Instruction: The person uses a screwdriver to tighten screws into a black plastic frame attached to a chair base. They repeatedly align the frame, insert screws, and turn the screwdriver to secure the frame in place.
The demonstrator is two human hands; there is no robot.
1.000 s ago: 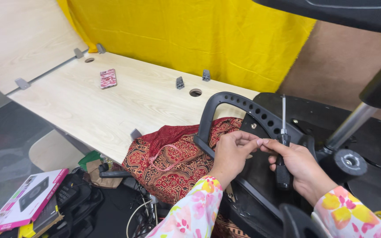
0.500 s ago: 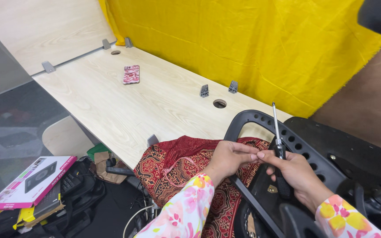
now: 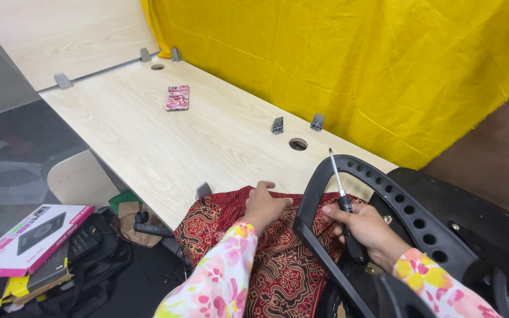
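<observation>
Gripping a screwdriver point(image 3: 344, 203) in the right hand point(image 3: 365, 231), fingers closed around its black handle, thin metal shaft tilted upward past the curved black plastic chair arm point(image 3: 407, 203) with its row of round holes. Left hand point(image 3: 264, 205) laid loosely curled, holding nothing, on the red patterned cloth point(image 3: 278, 259), soft and folded, draped just below the counter point(image 3: 148, 141) edge. Sleeves in a pink and yellow flower print. Pale wood-grain counter, smooth and flat, with a round cable hole point(image 3: 297, 143) and small grey metal brackets point(image 3: 277, 125) near it. Pink phone point(image 3: 177, 98) flat on the counter, well apart from both hands. Wrinkled yellow cloth point(image 3: 354, 59) hung as a backdrop behind. Down on the floor at the left, a flat pink and white cardboard box point(image 3: 22, 241) resting on a dark bag point(image 3: 83, 265); contents impossible to tell.
</observation>
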